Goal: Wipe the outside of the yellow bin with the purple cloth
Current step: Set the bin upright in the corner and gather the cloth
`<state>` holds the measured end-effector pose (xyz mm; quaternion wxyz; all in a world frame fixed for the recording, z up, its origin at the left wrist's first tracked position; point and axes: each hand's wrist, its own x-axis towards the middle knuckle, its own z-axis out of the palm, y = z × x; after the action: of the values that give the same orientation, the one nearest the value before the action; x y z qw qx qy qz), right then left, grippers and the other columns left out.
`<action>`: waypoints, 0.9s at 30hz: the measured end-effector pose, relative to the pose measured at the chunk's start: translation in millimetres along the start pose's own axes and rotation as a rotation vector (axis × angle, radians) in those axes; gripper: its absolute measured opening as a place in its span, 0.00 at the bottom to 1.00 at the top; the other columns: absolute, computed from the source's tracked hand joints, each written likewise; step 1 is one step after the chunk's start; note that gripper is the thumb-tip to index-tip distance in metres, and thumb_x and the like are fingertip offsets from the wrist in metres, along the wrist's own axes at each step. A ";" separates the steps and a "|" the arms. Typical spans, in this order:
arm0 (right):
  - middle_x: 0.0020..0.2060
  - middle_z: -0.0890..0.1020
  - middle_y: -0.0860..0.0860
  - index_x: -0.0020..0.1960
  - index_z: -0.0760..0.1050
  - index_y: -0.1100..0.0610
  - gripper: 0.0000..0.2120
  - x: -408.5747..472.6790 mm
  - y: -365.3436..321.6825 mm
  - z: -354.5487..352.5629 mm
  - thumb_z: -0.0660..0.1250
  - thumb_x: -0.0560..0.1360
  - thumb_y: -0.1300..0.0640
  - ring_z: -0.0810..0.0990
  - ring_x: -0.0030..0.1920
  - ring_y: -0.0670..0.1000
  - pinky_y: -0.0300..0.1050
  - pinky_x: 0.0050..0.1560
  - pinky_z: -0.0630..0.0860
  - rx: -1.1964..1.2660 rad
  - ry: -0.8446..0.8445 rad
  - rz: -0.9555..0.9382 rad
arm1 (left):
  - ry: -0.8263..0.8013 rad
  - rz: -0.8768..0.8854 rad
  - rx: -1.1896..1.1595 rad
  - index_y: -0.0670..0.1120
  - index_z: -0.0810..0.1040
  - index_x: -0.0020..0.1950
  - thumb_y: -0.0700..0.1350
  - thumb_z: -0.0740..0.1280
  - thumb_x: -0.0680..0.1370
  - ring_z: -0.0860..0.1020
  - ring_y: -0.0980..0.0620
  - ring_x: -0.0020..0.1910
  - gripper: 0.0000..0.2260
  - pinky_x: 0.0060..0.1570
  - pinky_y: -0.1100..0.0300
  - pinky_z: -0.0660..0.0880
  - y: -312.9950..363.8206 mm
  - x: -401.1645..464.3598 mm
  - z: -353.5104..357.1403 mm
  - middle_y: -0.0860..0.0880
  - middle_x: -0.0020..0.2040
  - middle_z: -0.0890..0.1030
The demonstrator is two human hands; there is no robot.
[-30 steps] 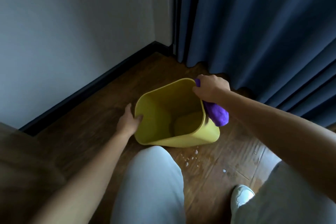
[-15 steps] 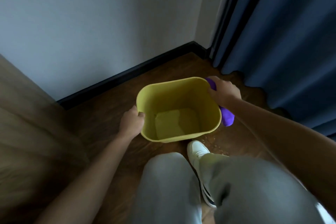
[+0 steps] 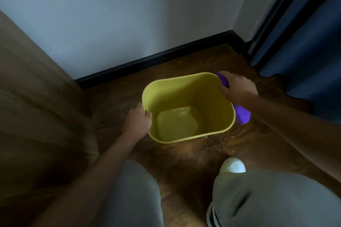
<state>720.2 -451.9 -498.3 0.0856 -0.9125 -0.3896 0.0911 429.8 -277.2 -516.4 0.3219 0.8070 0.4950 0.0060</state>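
Note:
The yellow bin [image 3: 177, 96] stands upright on the wooden floor, its open top facing me and its inside empty. My left hand [image 3: 137, 120] grips the bin's left rim. My right hand [image 3: 238, 88] presses the purple cloth [image 3: 241, 115] against the bin's right outer wall, near the rim. The cloth shows above my fingers at the far right corner and hangs below my wrist. The bin's outer walls are mostly hidden from this angle.
A white wall with a black skirting board [image 3: 166, 57] runs behind the bin. Dark blue curtains [image 3: 304, 42] hang at the right. A brown piece of furniture [image 3: 36, 107] stands at the left. My grey-trousered knees and a white shoe [image 3: 233, 166] are below. Small white specks [image 3: 219, 143] lie on the floor.
The bin went from tilted to upright. The view has swung and moved closer over the bin. Both hands keep their hold, the right still on the cloth at the right wall.

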 end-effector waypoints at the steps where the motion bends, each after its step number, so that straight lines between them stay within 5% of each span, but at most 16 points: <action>1: 0.62 0.81 0.56 0.77 0.65 0.45 0.24 8.5 2.9 2.0 0.62 0.83 0.44 0.80 0.60 0.62 0.54 0.53 0.76 0.015 -0.002 -0.007 | 0.007 -0.005 -0.003 0.43 0.74 0.55 0.45 0.61 0.82 0.79 0.45 0.43 0.07 0.44 0.47 0.78 2.3 5.1 2.5 0.43 0.47 0.79; 11: 0.63 0.81 0.57 0.76 0.67 0.44 0.23 53.3 20.8 16.3 0.62 0.82 0.42 0.81 0.60 0.64 0.58 0.57 0.79 0.181 0.005 -0.006 | 0.018 -0.155 -0.102 0.42 0.72 0.68 0.42 0.60 0.83 0.79 0.37 0.52 0.15 0.54 0.45 0.77 22.6 11.9 24.8 0.38 0.55 0.81; 16: 0.65 0.80 0.57 0.76 0.68 0.44 0.23 54.3 18.3 13.6 0.61 0.83 0.41 0.82 0.58 0.65 0.58 0.54 0.79 0.162 -0.041 0.021 | -0.011 -0.277 -0.138 0.42 0.72 0.69 0.55 0.55 0.77 0.80 0.34 0.57 0.25 0.57 0.44 0.76 42.9 4.6 17.3 0.36 0.59 0.81; 19: 0.64 0.80 0.58 0.76 0.69 0.47 0.23 53.2 14.0 10.1 0.60 0.84 0.41 0.82 0.56 0.66 0.56 0.51 0.78 0.109 -0.071 0.028 | -0.050 -0.412 -0.130 0.40 0.70 0.71 0.47 0.59 0.85 0.77 0.35 0.61 0.18 0.53 0.53 0.69 55.5 1.8 14.5 0.35 0.63 0.78; 27: 0.66 0.77 0.59 0.78 0.65 0.46 0.25 55.2 9.9 -9.4 0.53 0.85 0.37 0.81 0.57 0.67 0.55 0.52 0.76 0.050 -0.215 0.041 | -0.120 -0.390 -0.007 0.39 0.71 0.71 0.50 0.59 0.85 0.78 0.32 0.60 0.20 0.57 0.44 0.73 56.5 5.9 5.8 0.33 0.62 0.79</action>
<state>766.8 -419.3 -497.0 0.0643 -0.9029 -0.3753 0.1997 479.7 -292.6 -493.1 0.3489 0.6935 0.6219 -0.1031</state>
